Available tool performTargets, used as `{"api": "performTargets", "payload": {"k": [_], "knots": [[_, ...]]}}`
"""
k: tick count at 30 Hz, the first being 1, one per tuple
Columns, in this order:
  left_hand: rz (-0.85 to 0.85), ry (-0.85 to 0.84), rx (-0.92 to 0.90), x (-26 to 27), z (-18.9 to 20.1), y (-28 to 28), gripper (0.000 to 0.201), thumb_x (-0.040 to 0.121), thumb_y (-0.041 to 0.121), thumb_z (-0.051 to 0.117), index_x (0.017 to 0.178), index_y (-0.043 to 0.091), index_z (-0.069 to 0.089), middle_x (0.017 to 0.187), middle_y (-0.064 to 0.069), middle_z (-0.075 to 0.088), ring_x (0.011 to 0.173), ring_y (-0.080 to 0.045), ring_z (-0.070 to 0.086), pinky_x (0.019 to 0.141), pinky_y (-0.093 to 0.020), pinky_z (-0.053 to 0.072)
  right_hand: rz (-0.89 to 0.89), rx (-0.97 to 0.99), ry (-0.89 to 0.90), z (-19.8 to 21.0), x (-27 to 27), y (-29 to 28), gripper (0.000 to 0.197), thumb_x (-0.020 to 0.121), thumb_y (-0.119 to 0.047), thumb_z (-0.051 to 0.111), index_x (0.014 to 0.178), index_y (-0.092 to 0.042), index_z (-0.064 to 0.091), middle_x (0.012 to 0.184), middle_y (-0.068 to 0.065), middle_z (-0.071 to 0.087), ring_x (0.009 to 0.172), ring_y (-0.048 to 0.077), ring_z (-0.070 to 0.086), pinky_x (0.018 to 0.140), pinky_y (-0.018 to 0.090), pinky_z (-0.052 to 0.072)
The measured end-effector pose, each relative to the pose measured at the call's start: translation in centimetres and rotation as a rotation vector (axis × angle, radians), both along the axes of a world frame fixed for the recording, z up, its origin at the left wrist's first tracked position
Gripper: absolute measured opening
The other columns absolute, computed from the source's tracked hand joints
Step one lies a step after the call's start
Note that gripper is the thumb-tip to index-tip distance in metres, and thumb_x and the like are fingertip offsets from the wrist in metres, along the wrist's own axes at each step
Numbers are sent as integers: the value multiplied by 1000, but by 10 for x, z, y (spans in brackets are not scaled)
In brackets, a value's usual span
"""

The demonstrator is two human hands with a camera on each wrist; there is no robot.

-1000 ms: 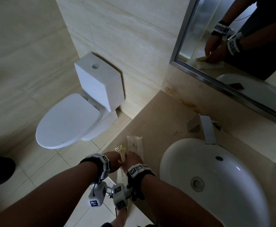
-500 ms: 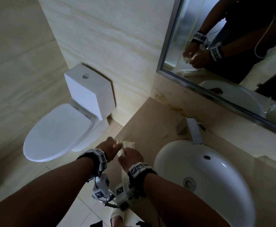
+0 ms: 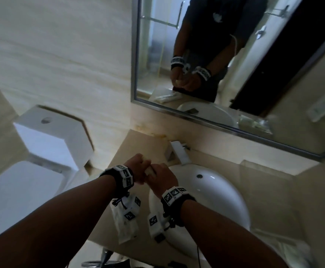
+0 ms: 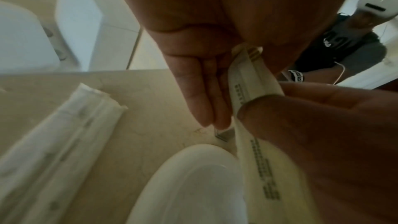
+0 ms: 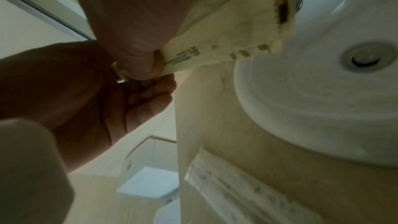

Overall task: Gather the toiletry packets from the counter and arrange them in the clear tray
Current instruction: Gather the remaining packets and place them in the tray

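Both hands meet above the beige stone counter (image 3: 138,144), at the sink's (image 3: 215,190) ten o'clock. The left hand (image 3: 136,167) and right hand (image 3: 161,178) each pinch the cream packet (image 4: 247,81) — flat, matte, serrated-edged, printed with small text. A second packet (image 4: 56,135), long and translucent white, lies on the counter below at seven o'clock.

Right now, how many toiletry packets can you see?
2. A cream packet is pinched between the left hand and right hand; a white packet lies on the counter left of the sink. More may be hidden behind the hands.
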State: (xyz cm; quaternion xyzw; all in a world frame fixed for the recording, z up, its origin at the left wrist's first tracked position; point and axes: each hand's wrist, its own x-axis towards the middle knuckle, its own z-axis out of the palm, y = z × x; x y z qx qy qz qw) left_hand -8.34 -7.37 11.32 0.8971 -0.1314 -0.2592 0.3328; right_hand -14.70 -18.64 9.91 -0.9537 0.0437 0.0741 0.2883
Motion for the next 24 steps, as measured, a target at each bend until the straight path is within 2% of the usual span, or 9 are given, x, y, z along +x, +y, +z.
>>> {"api": "performTargets", "payload": {"k": [1, 2, 3, 5, 7, 10, 17, 20, 24], "knots": [[-11, -63, -36, -3, -1, -4, 77, 59, 74, 63, 110, 17, 72, 106, -11, 69, 86, -19, 69, 90, -25, 44, 21, -2, -4, 4, -3, -9, 22, 97, -31, 48, 104, -13, 60, 105, 12, 59, 99, 30, 54, 76, 36, 42], [125, 149, -389, 1, 5, -9, 68, 68, 66, 62, 103, 9, 72, 91, -13, 70, 72, -21, 69, 84, -29, 49, 24, -12, 13, 7, -6, -18, 21, 96, -32, 49, 99, -14, 59, 101, 12, 59, 95, 30, 54, 73, 35, 41], [261, 272, -503, 0, 9, -17, 58, 83, 53, 57, 105, 0, 65, 80, -16, 66, 61, -25, 65, 76, -35, 54, 10, -22, 53, 8, -9, -27, 18, 94, -33, 49, 94, -15, 56, 97, 11, 58, 89, 29, 55, 71, 34, 41], [443, 291, -473, 5, 2, -33, 44, 97, 34, 49, 112, -7, 47, 76, -25, 59, 53, -28, 60, 63, -46, 57, -50, -31, 143, 10, -17, -45, 17, 91, -36, 51, 88, -19, 51, 90, 5, 58, 79, 25, 55, 69, 34, 44], [460, 334, -473, 6, 7, -43, 36, 99, 32, 48, 114, 0, 41, 78, -26, 59, 54, -29, 60, 57, -44, 57, -119, 8, 199, 12, -28, -61, 22, 91, -38, 52, 89, -17, 56, 86, 4, 62, 75, 25, 60, 68, 37, 50], [435, 345, -518, 1, 11, -59, 28, 99, 33, 47, 114, 12, 38, 87, -25, 62, 59, -31, 62, 61, -45, 59, -243, 174, 249, 18, -42, -79, 24, 89, -33, 55, 96, -12, 64, 81, 8, 71, 73, 27, 70, 70, 42, 60], [181, 364, -404, -27, 11, -100, 39, 95, 37, 53, 116, 5, 52, 92, -12, 65, 66, -28, 65, 62, -36, 54, -337, 143, 113, 26, -59, -128, 19, 79, -24, 68, 65, -22, 55, 64, -2, 56, 62, 21, 55, 59, 30, 42], [83, 298, -327, -41, 21, -120, 28, 95, 32, 55, 111, 10, 54, 91, -12, 66, 69, -27, 63, 64, -36, 53, -298, 142, 96, 30, -72, -154, 9, 80, -29, 70, 83, -22, 64, 78, 0, 64, 72, 21, 62, 65, 31, 47], [-87, 141, -91, -50, 35, -142, 37, 85, 40, 67, 112, 16, 62, 102, -9, 65, 85, -27, 67, 71, -39, 59, -178, -60, 78, 33, -92, -197, 35, 84, -42, 67, 114, -24, 65, 103, 0, 67, 97, 22, 64, 80, 31, 47]]}}
